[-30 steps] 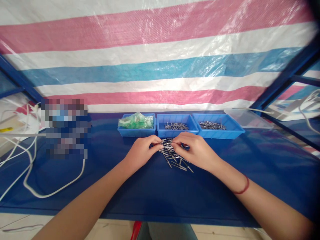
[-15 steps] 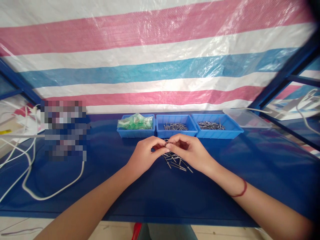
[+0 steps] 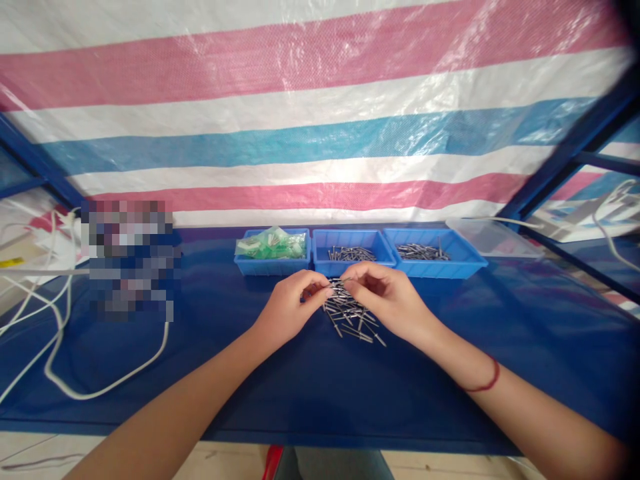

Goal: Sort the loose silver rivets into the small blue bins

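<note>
A loose pile of metal blind rivets (image 3: pixel 353 313) lies on the blue tabletop beneath my fingertips. At the pile's left side, my left hand (image 3: pixel 295 303) is closed, thumb and fingertips pinching what appears to be a rivet. From the right, my right hand (image 3: pixel 387 297) makes a similar pinch over the pile's far edge, a thin metal rivet end showing at its fingertips. A narrow gap separates the two hands. The fingers mostly hide the held pieces. Just behind the hands stands a blue bin (image 3: pixel 353 267) with more rivets inside.
To the left, another blue bin (image 3: pixel 273 267) holds green-and-clear plastic bags (image 3: pixel 273 245). A right-hand blue bin (image 3: pixel 440 268) contains more rivets. A clear plastic lid (image 3: pixel 493 239) lies behind it. White cables (image 3: pixel 105 393) loop across the table's left side. Striped sheeting (image 3: pixel 320 147) hangs behind.
My hands, touching at the fingertips before, have drawn slightly apart. The right hand has moved a little up and right, uncovering more of the pile.
</note>
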`<state>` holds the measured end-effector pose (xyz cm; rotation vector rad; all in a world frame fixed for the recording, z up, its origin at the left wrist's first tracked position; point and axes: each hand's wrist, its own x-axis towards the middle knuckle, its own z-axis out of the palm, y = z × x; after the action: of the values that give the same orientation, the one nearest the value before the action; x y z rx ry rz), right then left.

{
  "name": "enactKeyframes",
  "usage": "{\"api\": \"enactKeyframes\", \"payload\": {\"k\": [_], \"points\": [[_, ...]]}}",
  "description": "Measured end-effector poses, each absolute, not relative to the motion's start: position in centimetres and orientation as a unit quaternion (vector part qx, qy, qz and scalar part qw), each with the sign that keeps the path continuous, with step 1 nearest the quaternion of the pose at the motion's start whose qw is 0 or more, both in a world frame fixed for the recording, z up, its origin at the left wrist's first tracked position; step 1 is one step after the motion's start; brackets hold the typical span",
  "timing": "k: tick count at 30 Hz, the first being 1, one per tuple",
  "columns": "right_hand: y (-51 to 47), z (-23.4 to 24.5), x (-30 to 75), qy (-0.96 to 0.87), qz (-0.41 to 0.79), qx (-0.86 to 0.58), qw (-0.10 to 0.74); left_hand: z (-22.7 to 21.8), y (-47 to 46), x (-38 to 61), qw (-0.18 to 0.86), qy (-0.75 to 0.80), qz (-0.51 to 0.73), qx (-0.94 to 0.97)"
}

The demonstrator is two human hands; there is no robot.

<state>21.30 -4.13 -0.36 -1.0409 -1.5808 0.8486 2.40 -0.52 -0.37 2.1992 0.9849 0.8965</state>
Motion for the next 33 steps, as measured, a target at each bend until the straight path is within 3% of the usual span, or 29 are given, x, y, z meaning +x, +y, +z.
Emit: {"api": "enactKeyframes", "payload": {"k": [8,12,17,20,25,33], "points": [[-3.9,0.9,22.6,-0.755,0.139,-0.482,0.423,0.4,-0.7,2.0,0.249,0.381,0.329,0.827],[-3.0,2.0,26.6,-0.693,-0.03,-0.593,0.409,1.0,-0.6,1.4,0.187,0.382,0.229,0.875],[-1.6,1.6,31.8,-0.591,-0.158,-0.724,0.317,0.7,-0.5,1.0,0.127,0.395,0.157,0.896],[-1.3,1.2,32.1,-0.596,-0.165,-0.729,0.293,0.4,-0.4,1.0,0.108,0.394,0.131,0.903],[-2.2,1.5,28.3,-0.669,-0.137,-0.64,0.351,0.1,-0.4,1.1,0.101,0.393,0.124,0.906],[-4.1,0.9,22.6,-0.785,0.112,-0.483,0.372,0.3,-0.8,1.8,0.185,0.375,0.233,0.878]]}}
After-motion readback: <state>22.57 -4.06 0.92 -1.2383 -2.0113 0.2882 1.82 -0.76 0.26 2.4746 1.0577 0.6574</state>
